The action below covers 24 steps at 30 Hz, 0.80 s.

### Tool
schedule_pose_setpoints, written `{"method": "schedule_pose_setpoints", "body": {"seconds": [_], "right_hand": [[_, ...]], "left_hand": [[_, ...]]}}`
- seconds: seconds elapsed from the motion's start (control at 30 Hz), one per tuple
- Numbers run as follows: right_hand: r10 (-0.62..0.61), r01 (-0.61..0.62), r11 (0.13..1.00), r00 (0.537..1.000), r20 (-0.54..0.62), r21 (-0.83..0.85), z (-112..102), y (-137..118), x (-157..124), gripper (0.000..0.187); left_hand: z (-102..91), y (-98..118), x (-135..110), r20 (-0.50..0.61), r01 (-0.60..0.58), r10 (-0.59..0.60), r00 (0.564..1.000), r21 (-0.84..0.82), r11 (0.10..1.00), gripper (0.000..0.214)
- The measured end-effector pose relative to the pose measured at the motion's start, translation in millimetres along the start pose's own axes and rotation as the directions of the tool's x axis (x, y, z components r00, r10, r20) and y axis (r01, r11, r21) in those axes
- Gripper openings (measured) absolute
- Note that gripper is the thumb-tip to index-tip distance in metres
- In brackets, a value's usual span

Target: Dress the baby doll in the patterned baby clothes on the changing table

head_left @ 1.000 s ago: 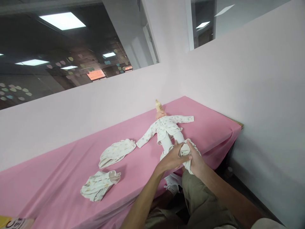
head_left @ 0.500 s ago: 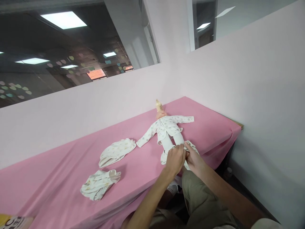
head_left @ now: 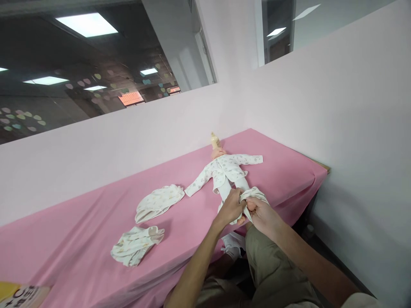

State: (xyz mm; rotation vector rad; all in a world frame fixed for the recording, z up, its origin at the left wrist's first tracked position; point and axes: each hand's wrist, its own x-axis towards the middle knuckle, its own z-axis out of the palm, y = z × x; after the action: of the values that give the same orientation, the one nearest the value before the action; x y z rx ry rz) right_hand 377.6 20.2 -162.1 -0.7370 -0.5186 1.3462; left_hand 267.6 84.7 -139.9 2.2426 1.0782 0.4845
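Observation:
A baby doll [head_left: 224, 169] in a pale printed top lies on its back on the pink-covered table [head_left: 96, 226], head toward the far wall, a feeding bottle [head_left: 213, 140] at its head. My left hand [head_left: 231, 208] and my right hand [head_left: 261, 212] are both closed on a small pair of printed trousers [head_left: 253, 196] bunched at the doll's feet. The doll's white legs run into the bunched cloth.
Two more small printed garments lie on the table, one [head_left: 159, 202] left of the doll and one [head_left: 136, 244] nearer the front edge. A yellow printed packet [head_left: 19, 295] sits at the bottom left. White walls close the table's far and right sides. My knees are below the table's edge.
My hands have moved a little up the doll's legs with the trousers, which are bunched more tightly between them than a second ago.

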Motion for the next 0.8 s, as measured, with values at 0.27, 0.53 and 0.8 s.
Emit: {"method": "schedule_pose_setpoints", "body": {"seconds": [0.27, 0.53, 0.8], "right_hand": [[-0.008, 0.031, 0.985, 0.99, 0.138, -0.17, -30, -6, -27, 0.026], [-0.298, 0.34, 0.663, 0.937, 0.181, -0.667, -74, 4, 3, 0.028], [-0.313, 0.314, 0.652, 0.941, 0.131, -0.69, -88, -19, 34, 0.016]], "left_hand": [[-6.2, -6, -2, -0.129, -0.128, 0.143, 0.981, 0.118, 0.985, 0.025], [2.9, -7, -6, -0.137, -0.116, 0.161, 0.977, 0.295, 0.949, 0.033], [-16.5, -22, -38, -0.116, -0.112, 0.143, 0.983, 0.236, 0.965, 0.037]]}}
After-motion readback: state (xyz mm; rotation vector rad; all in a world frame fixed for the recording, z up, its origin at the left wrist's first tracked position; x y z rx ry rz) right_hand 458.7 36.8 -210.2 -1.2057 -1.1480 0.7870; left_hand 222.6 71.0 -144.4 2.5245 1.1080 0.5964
